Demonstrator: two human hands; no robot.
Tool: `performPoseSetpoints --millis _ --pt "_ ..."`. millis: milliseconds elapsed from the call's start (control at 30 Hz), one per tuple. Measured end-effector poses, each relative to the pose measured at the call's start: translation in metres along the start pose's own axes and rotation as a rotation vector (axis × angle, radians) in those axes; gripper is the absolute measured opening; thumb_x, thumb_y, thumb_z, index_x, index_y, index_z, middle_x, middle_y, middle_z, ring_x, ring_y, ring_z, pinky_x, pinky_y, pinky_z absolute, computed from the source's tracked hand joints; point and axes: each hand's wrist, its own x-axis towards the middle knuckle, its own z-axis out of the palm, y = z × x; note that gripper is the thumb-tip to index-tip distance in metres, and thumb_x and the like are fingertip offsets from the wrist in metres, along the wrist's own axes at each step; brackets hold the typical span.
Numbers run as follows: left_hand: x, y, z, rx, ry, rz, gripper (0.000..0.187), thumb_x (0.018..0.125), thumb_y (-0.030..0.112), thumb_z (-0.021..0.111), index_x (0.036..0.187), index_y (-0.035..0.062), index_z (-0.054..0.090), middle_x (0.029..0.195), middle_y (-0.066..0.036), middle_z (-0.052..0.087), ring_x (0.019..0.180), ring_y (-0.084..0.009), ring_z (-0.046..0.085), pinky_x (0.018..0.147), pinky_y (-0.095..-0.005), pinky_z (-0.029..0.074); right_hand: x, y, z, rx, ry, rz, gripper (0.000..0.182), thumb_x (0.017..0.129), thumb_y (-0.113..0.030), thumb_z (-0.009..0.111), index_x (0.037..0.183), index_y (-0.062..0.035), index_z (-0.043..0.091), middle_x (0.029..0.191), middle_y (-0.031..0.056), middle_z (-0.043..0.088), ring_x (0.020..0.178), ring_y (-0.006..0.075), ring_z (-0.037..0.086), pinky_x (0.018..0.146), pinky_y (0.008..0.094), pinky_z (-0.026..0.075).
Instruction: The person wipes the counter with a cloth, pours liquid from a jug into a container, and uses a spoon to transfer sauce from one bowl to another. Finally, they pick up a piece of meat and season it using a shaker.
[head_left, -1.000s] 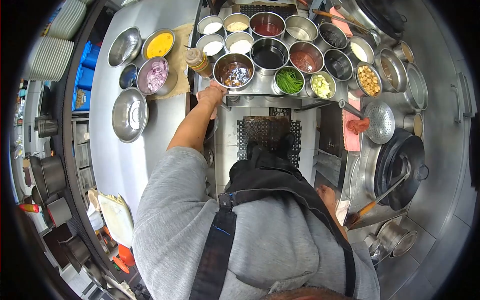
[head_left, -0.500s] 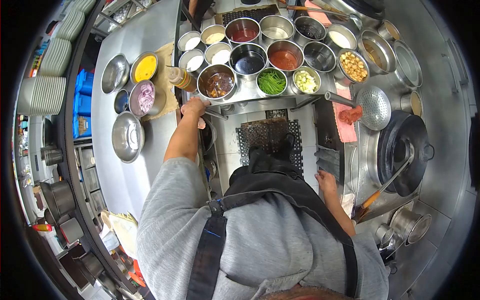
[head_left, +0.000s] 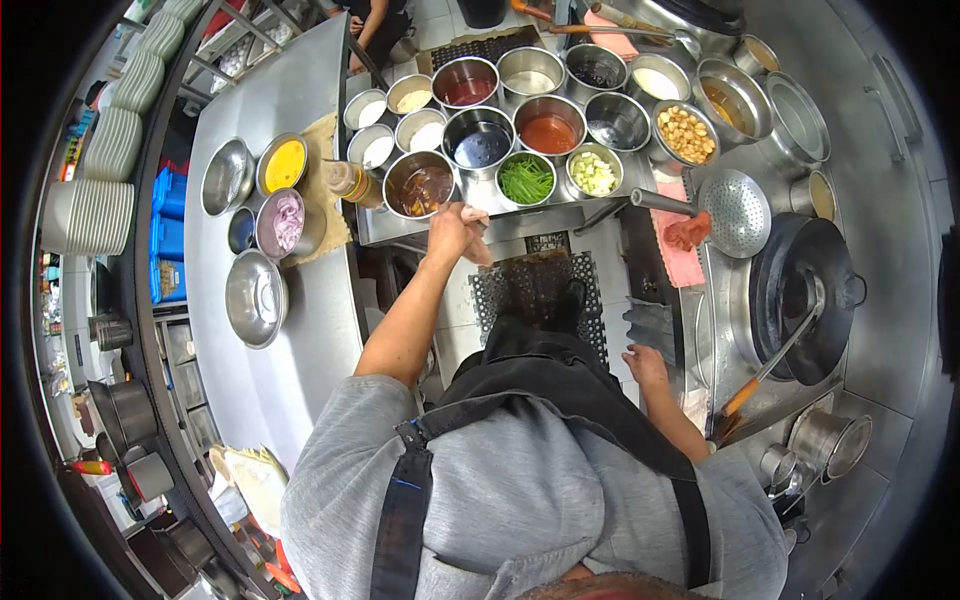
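My left hand (head_left: pixel 452 236) is at the front edge of the steel counter, closed around a pale pink cloth (head_left: pixel 481 250) that hangs below the fingers. Just beyond it stands a steel pot of brown sauce (head_left: pixel 419 186). To its left is a squeeze bottle (head_left: pixel 352 184), and to its right are pots of chopped green scallions (head_left: pixel 526 181) and diced pale green vegetable (head_left: pixel 594 173). My right hand (head_left: pixel 648 366) hangs low beside the stove, fingers loosely apart, holding nothing.
On the left table are bowls of yellow liquid (head_left: pixel 283 166) and sliced red onion (head_left: pixel 287 222). A perforated strainer (head_left: pixel 736 213) and a black wok (head_left: pixel 830 320) with a ladle (head_left: pixel 775 366) are at right. Another person (head_left: pixel 380 30) is at the back.
My left hand has moved right along the counter edge, from near the squeeze bottle to below the brown sauce pot, with the cloth. The other person has come into view.
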Motion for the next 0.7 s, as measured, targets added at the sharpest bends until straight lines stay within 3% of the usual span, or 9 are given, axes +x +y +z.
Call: performPoseSetpoints --millis 67,133,200,333,400,467,600,667,700 --pt "0.008 0.008 0.016 -0.064 0.119 0.124 0.041 0.064 0.027 0.077 0.094 0.0017 0.065 0.100 -0.018 0.067 0.102 -0.0351 0.061 0.089 -0.0466 0.046 0.003 -0.007 -0.001 0.002 0.013 -0.055 0.033 0.081 -0.029 0.067 0.106 -0.0064 0.069 0.095 0.0204 0.067 0.094 0.0373 0.063 0.085 0.0446 0.049" --pt "0.021 -0.011 0.059 0.227 -0.036 0.256 0.036 0.067 0.019 0.074 0.099 0.0031 0.065 0.104 -0.019 0.066 0.097 -0.0367 0.063 0.084 -0.0445 0.049 0.004 -0.007 0.003 -0.014 0.065 -0.087 0.034 0.080 -0.029 0.068 0.107 -0.0077 0.069 0.092 0.0178 0.069 0.090 0.0348 0.065 0.083 0.0421 0.051" --pt "0.013 0.002 0.058 0.376 -0.102 0.168 0.033 0.070 0.012 0.070 0.102 0.0041 0.066 0.104 -0.019 0.065 0.097 -0.0357 0.063 0.082 -0.0412 0.050 0.007 -0.009 0.002 0.013 0.021 -0.106 0.034 0.081 -0.029 0.068 0.107 -0.0083 0.069 0.091 0.0172 0.069 0.090 0.0351 0.065 0.082 0.0424 0.050" --pt "-0.030 0.029 -0.020 -0.026 -0.144 0.130 0.036 0.073 0.010 0.067 0.109 0.0099 0.067 0.096 -0.018 0.067 0.096 -0.0322 0.065 0.086 -0.0376 0.050 -0.003 -0.011 -0.002 0.050 0.052 -0.073 0.032 0.081 -0.029 0.067 0.106 -0.0087 0.070 0.091 0.0169 0.069 0.089 0.0354 0.065 0.083 0.0426 0.050" --pt "-0.060 0.015 -0.045 -0.255 0.017 -0.002 0.041 0.072 0.009 0.067 0.112 0.0126 0.067 0.096 -0.017 0.068 0.094 -0.0329 0.066 0.085 -0.0385 0.051 -0.006 0.006 0.010 0.006 0.054 -0.092 0.032 0.081 -0.028 0.067 0.105 -0.0076 0.070 0.093 0.0175 0.069 0.090 0.0356 0.065 0.084 0.0427 0.050" --pt "-0.093 0.002 -0.091 -0.251 -0.026 -0.192 0.043 0.071 0.011 0.067 0.114 0.0114 0.065 0.104 -0.016 0.067 0.100 -0.0314 0.065 0.086 -0.0385 0.051 -0.011 0.019 0.018 -0.040 0.053 -0.114 0.032 0.080 -0.028 0.067 0.104 -0.0065 0.070 0.094 0.0180 0.069 0.092 0.0357 0.064 0.085 0.0429 0.050" --pt "-0.172 -0.026 -0.196 -0.031 0.070 -0.254 0.056 0.071 0.011 0.068 0.126 0.0096 0.055 0.108 -0.019 0.066 0.100 -0.0348 0.064 0.088 -0.0389 0.051 -0.008 0.016 0.013 -0.102 -0.062 -0.005 0.032 0.080 -0.027 0.067 0.103 -0.0042 0.070 0.101 0.0203 0.067 0.099 0.0362 0.063 0.089 0.0418 0.049" --pt "-0.204 -0.024 -0.240 0.031 0.115 -0.451 0.062 0.071 0.011 0.069 0.130 0.0051 0.050 0.118 -0.022 0.061 0.109 -0.0359 0.059 0.093 -0.0399 0.048 0.001 0.011 0.010 -0.177 -0.083 -0.055 0.034 0.079 -0.029 0.069 0.107 -0.0101 0.070 0.103 0.0182 0.067 0.103 0.0348 0.062 0.092 0.0429 0.047" --pt "-0.219 -0.049 -0.245 0.090 0.151 -0.410 0.063 0.073 0.014 0.070 0.131 0.0008 0.049 0.121 -0.023 0.059 0.112 -0.0342 0.059 0.093 -0.0394 0.048 0.009 0.005 0.010 -0.204 -0.090 -0.078 0.032 0.080 -0.028 0.068 0.107 -0.0101 0.070 0.105 0.0178 0.067 0.105 0.0345 0.060 0.093 0.0431 0.047"
